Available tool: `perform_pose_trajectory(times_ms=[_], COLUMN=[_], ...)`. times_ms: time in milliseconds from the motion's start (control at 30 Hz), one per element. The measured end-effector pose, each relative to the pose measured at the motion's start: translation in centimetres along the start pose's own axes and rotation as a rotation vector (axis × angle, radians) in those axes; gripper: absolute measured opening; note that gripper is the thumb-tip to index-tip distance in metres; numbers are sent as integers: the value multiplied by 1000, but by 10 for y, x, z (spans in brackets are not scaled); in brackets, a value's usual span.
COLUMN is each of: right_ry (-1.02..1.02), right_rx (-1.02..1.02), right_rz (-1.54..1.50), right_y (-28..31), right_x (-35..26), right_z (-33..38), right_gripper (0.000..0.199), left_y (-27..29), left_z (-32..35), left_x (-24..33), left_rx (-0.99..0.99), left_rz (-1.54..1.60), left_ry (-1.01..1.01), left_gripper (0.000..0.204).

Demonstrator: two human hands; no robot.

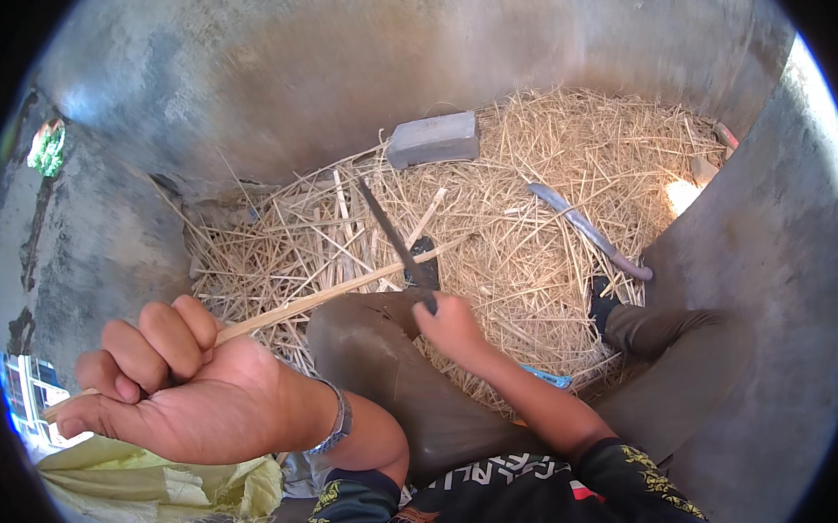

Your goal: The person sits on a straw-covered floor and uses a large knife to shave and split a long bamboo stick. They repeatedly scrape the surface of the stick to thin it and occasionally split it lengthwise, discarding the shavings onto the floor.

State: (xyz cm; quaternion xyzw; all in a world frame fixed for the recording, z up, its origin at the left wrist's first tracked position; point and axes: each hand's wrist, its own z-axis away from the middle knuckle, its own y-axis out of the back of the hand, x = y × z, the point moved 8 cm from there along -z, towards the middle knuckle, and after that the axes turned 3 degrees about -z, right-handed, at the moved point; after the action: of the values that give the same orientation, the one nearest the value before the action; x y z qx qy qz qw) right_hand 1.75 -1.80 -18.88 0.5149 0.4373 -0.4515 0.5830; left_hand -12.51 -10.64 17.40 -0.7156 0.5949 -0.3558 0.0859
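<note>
My left hand (196,402) is raised at the lower left, its fingers closed around a long pale strip of split wood, perhaps bamboo (295,307). The strip slants up and right across my bent knee, its far part over the shavings. In my right hand (452,329), near the middle, the handle of a knife (384,221) is gripped. Its long dark blade points up and left and crosses the strip; whether the two touch, I cannot tell.
Pale shavings and split sticks (540,256) cover the floor. A second, curved knife (581,222) lies on them to the right. Beyond stands a grey block (434,139) by the concrete wall (382,57). A yellowish sack (167,487) is at lower left, a small blue object (547,377) beside my leg.
</note>
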Motion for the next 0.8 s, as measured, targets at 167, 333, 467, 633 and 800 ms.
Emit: perform_pose_trajectory(times_ms=[167, 333, 467, 633, 800], right_ry=[-330, -390, 229, -430, -587], right_rx=[-13, -43, -73, -55, 26], right_rz=[-425, -267, -224, -314, -181], right_y=[-25, 5, 6, 1, 23], right_x=[102, 76, -39, 137, 182], right_z=[6, 2, 4, -14, -23], right_gripper=[33, 38, 35, 33, 33], left_y=[-8, -5, -8, -15, -12], left_z=[4, 9, 10, 11, 6], left_x=[7, 8, 8, 7, 4], left_rx=[64, -21, -53, -95, -148], left_rz=[-66, -7, -13, 35, 110], left_ry=[-10, 18, 22, 60, 69], left_gripper=[50, 48, 47, 47, 46])
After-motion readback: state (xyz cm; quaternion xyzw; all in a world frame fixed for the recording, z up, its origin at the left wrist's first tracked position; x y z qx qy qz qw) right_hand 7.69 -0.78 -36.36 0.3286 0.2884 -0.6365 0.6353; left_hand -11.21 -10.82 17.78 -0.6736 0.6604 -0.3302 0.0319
